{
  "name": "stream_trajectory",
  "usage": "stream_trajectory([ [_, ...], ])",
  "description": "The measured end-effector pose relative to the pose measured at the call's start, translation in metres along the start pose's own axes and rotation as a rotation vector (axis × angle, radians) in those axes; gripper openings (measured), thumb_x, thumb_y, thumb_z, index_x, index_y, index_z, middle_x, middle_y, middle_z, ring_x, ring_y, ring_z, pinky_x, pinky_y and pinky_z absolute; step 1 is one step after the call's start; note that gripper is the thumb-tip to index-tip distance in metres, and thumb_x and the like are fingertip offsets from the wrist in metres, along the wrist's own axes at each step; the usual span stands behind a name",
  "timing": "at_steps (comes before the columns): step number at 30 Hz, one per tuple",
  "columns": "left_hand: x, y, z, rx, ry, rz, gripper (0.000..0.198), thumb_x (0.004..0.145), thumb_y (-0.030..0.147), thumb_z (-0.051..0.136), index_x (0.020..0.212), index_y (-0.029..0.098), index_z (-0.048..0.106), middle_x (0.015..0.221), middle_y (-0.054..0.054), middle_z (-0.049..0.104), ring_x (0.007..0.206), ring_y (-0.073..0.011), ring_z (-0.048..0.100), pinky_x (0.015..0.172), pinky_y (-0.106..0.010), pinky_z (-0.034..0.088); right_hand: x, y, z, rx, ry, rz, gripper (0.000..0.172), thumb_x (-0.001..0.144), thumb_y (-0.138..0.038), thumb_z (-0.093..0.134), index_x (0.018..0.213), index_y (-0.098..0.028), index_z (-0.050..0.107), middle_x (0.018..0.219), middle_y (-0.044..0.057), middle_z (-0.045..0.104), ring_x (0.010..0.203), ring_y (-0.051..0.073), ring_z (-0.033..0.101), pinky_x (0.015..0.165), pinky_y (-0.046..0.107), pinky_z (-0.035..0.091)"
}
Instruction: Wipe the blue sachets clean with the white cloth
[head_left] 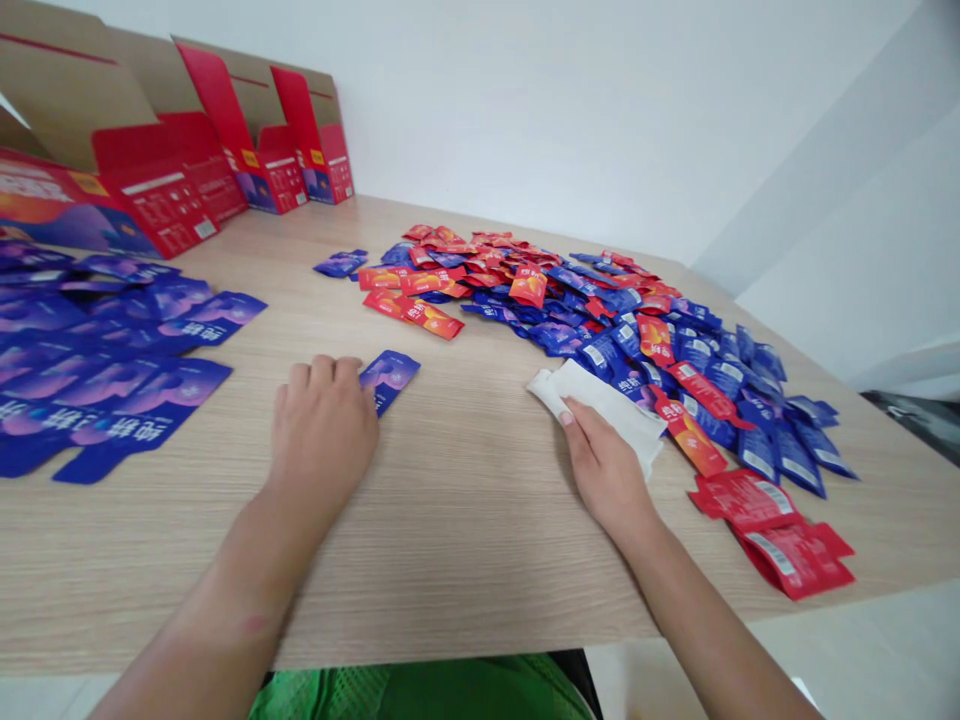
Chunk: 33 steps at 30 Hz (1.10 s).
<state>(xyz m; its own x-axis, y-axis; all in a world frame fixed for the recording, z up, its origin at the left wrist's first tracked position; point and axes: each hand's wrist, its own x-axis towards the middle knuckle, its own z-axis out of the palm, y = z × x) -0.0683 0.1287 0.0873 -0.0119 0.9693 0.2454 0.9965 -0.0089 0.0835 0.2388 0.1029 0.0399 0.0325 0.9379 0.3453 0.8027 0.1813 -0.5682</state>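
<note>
My left hand (322, 430) is closed with curled fingers at the near end of a blue sachet (391, 378), which lies on the table and sticks out to the right of the fingers. The parts of the sachet under the hand are hidden. In my right hand (606, 465) is a folded white tissue (604, 405), pinched with the thumb on top. It rests at the near edge of a heap of blue sachets (592, 275) and red-orange sachets (529, 285). Part of the tissue touches or overlaps the sachets there.
Blue sachets (112, 400) lie in overlapping rows at the left. Behind them stand open red cardboard boxes (169, 180) against the wall. Two joined red sachets (780, 530) lie near the right front edge of the wooden table (465, 560).
</note>
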Motion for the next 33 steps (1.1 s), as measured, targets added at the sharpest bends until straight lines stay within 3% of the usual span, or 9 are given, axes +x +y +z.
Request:
stream_trajectory([
  [4, -0.002, 0.009, 0.015, -0.048, -0.081, 0.284, 0.050, 0.105, 0.032, 0.034, 0.145, 0.016, 0.058, 0.151, -0.013, 0.063, 0.138, -0.0298, 0.056, 0.115, -0.046, 0.048, -0.001, 0.001, 0.000, -0.001, -0.007, -0.008, 0.051, 0.110, -0.048, 0.037, 0.135, -0.019, 0.071, 0.142, 0.014, 0.073, 0.138, 0.033, 0.064, 0.119, 0.054, 0.049],
  [7, 0.007, -0.003, 0.027, -0.042, -0.113, 0.355, 0.053, 0.104, 0.024, 0.028, 0.146, 0.011, 0.058, 0.156, -0.014, 0.060, 0.145, -0.0287, 0.052, 0.120, -0.046, 0.044, 0.000, 0.002, 0.000, 0.002, -0.011, -0.015, 0.052, 0.110, -0.049, 0.037, 0.135, -0.019, 0.071, 0.143, 0.014, 0.072, 0.139, 0.032, 0.064, 0.120, 0.055, 0.048],
  [14, 0.039, -0.080, 0.029, 0.023, -0.084, 0.303, 0.055, 0.103, 0.012, 0.021, 0.146, 0.003, 0.054, 0.154, -0.020, 0.059, 0.146, -0.0293, 0.052, 0.124, -0.051, 0.039, 0.000, 0.002, 0.002, 0.010, -0.012, -0.017, 0.053, 0.110, -0.048, 0.037, 0.135, -0.017, 0.072, 0.142, 0.015, 0.072, 0.139, 0.032, 0.064, 0.121, 0.053, 0.048],
  [16, 0.047, -0.101, 0.028, 0.034, -0.076, 0.283, 0.042, 0.108, 0.029, 0.041, 0.143, 0.014, 0.057, 0.152, -0.014, 0.060, 0.145, -0.0293, 0.053, 0.122, -0.056, 0.042, -0.001, 0.002, 0.001, 0.010, -0.015, -0.017, 0.053, 0.110, -0.047, 0.037, 0.135, -0.016, 0.072, 0.142, 0.015, 0.072, 0.139, 0.032, 0.064, 0.122, 0.053, 0.047],
  [18, 0.055, -0.121, 0.030, 0.041, -0.091, 0.270, 0.047, 0.098, 0.044, 0.066, 0.138, 0.020, 0.061, 0.149, -0.012, 0.061, 0.139, -0.0309, 0.058, 0.118, -0.061, 0.047, -0.001, 0.002, 0.001, 0.009, -0.018, -0.016, 0.052, 0.110, -0.046, 0.038, 0.135, -0.015, 0.072, 0.142, 0.015, 0.072, 0.139, 0.032, 0.064, 0.122, 0.052, 0.047],
  [22, 0.070, -0.154, 0.036, 0.060, -0.092, 0.207, 0.048, 0.098, 0.046, 0.067, 0.137, 0.020, 0.061, 0.147, -0.012, 0.062, 0.136, -0.0309, 0.059, 0.116, -0.061, 0.048, -0.001, 0.001, 0.000, 0.008, -0.019, -0.020, 0.053, 0.110, -0.046, 0.037, 0.136, -0.016, 0.071, 0.143, 0.015, 0.072, 0.140, 0.031, 0.063, 0.123, 0.051, 0.046],
  [26, 0.079, -0.174, 0.039, 0.057, -0.092, 0.171, 0.049, 0.098, 0.049, 0.063, 0.137, 0.020, 0.060, 0.147, -0.012, 0.062, 0.136, -0.0304, 0.058, 0.117, -0.060, 0.045, -0.001, 0.001, 0.000, 0.010, -0.021, -0.021, 0.053, 0.110, -0.046, 0.037, 0.137, -0.016, 0.071, 0.144, 0.014, 0.072, 0.140, 0.031, 0.063, 0.123, 0.052, 0.046],
  [29, 0.082, -0.181, 0.035, 0.036, -0.082, 0.162, 0.046, 0.104, 0.039, 0.048, 0.141, 0.014, 0.058, 0.147, -0.016, 0.062, 0.136, -0.0295, 0.057, 0.120, -0.058, 0.040, -0.001, 0.001, 0.000, 0.013, -0.023, -0.020, 0.053, 0.110, -0.047, 0.037, 0.137, -0.016, 0.071, 0.144, 0.014, 0.071, 0.141, 0.031, 0.063, 0.123, 0.052, 0.046],
  [33, 0.083, -0.189, 0.027, -0.041, -0.019, 0.113, 0.055, 0.094, 0.028, 0.040, 0.139, 0.005, 0.060, 0.145, -0.022, 0.062, 0.135, -0.0348, 0.050, 0.118, -0.065, 0.036, -0.001, 0.001, -0.001, 0.014, -0.027, -0.016, 0.053, 0.110, -0.046, 0.039, 0.137, -0.015, 0.072, 0.144, 0.015, 0.071, 0.141, 0.031, 0.063, 0.123, 0.053, 0.046],
])
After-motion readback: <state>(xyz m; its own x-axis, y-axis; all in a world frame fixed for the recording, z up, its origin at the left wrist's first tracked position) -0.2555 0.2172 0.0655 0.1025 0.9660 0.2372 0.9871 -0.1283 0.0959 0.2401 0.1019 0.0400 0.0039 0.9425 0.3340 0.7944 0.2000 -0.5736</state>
